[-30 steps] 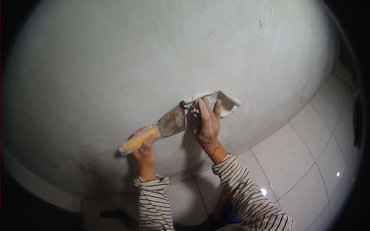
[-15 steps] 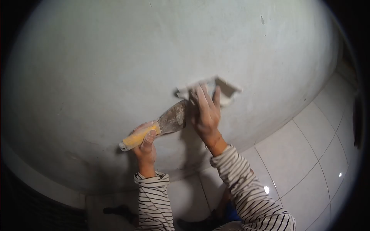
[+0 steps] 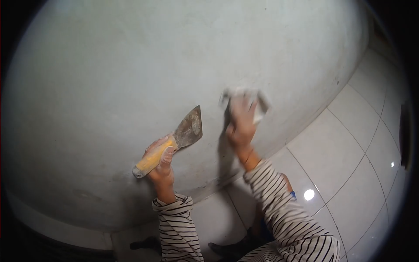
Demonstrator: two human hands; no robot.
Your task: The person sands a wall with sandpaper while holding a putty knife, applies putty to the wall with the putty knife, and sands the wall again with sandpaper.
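My left hand (image 3: 161, 163) is wrapped around the yellow handle of a putty knife (image 3: 187, 131). The knife's worn, stained blade points up and to the right, just off or against the wall; I cannot tell which. With fingers extended, my right hand (image 3: 242, 124) presses what looks like a folded sheet of sandpaper (image 3: 260, 109) against the pale grey wall (image 3: 118, 74). Motion blurs this hand and the sheet. Whitish dust coats the fingers of my left hand.
A white tiled floor (image 3: 349, 144) runs along the foot of the wall, on the right and below. Dark footwear (image 3: 235, 246) shows at the bottom, beneath my striped sleeves. A dark object (image 3: 406, 135) stands at the far right edge.
My right hand has moved slightly right and down with the sheet. The putty knife has shifted a little left, away from my right hand. The view has also shifted slightly.
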